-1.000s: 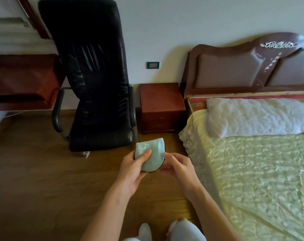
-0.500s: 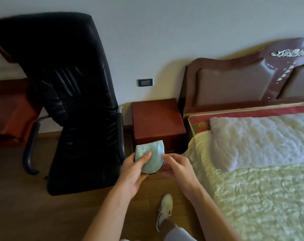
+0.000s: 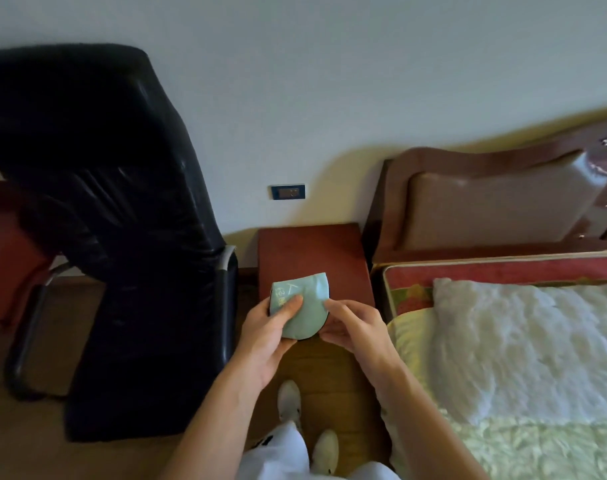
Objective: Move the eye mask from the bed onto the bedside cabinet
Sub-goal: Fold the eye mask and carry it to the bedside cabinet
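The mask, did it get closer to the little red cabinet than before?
Yes. The mask, held in the left hand and right hand, was short of the cabinet a second ago; now it overlaps the cabinet's front edge.

The bedside cabinet [image 3: 312, 258] top lies bare and open from above and from the front. A black office chair [image 3: 122, 220] crowds its left side, while the headboard [image 3: 485, 209] and bed [image 3: 503, 341] close the right.

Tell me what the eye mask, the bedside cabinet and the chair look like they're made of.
Eye mask: soft teal fabric, matte, folded over with dark edging. Bedside cabinet: reddish-brown wood or veneer, smooth with a low sheen. Office chair: black leather or faux leather, glossy and creased.
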{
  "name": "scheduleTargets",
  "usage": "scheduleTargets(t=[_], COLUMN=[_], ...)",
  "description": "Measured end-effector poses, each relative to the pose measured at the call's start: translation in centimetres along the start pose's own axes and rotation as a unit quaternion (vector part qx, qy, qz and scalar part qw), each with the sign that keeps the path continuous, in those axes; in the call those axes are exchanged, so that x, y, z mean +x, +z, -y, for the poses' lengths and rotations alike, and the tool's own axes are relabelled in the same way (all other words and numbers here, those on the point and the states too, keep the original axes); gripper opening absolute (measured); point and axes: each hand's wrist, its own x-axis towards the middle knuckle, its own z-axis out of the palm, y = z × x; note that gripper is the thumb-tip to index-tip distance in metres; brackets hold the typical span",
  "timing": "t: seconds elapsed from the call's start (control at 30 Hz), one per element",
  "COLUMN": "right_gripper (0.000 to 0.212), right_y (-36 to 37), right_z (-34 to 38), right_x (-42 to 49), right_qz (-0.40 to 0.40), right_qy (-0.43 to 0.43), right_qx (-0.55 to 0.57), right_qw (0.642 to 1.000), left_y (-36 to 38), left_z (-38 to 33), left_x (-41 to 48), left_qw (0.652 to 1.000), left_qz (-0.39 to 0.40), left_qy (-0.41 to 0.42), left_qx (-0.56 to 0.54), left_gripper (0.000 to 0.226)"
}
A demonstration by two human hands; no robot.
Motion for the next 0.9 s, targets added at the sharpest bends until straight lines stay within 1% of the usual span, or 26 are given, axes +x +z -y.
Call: scheduleTargets(t=[0.13,0.27,0.33,0.43,0.53,0.63,0.7,0.8,0.9], right_gripper=[0.024,0.032,0.03,0.023,0.026,0.024,0.024,0.034,0.03], right_y=[-0.4,-0.7,-0.5,0.1,0.8,1.0,0.9,0.8,-0.2], right_z=[1.6,3.7,4.9,6.4,7.1,6.8,6.1,4.1,1.1], right_x=[3.8,8.3,10.8,14.7,18.6,22.2,24.2,27.3,30.6], right_qz=[0.003,-0.01,-0.022,-0.033,-0.046,-0.048,-0.047,-0.052,-0.064], right_qy=[-0.003,-0.01,-0.004,0.003,0.002,0.013,0.027,0.043,0.065], right_qx=[-0.003,-0.021,-0.02,-0.037,-0.067,-0.094,-0.103,-0.124,-0.142], right_qw=[1.0,1.0,1.0,0.999,0.997,0.994,0.993,0.99,0.986], left_y=[1.0,1.9,2.1,2.1,1.8,1.8,2.0,2.0,2.0], left_z=[-1.6,-3.7,-5.0,-6.8,-8.0,-8.3,-7.7,-6.0,-3.5], left_x=[4.1,8.8,11.4,15.2,18.9,22.3,24.3,27.4,30.3], left_qw=[1.0,1.0,0.999,0.999,0.999,0.999,0.999,0.998,0.997], left_qz=[0.004,0.007,0.012,0.013,0.025,0.027,0.009,-0.008,-0.008], left_qy=[-0.013,-0.023,-0.027,-0.035,-0.034,-0.031,-0.037,-0.048,-0.065], left_qx=[-0.001,-0.007,-0.013,-0.024,-0.024,-0.018,-0.026,-0.041,-0.049], left_gripper=[0.038,0.037,0.036,0.039,0.047,0.052,0.048,0.039,0.036])
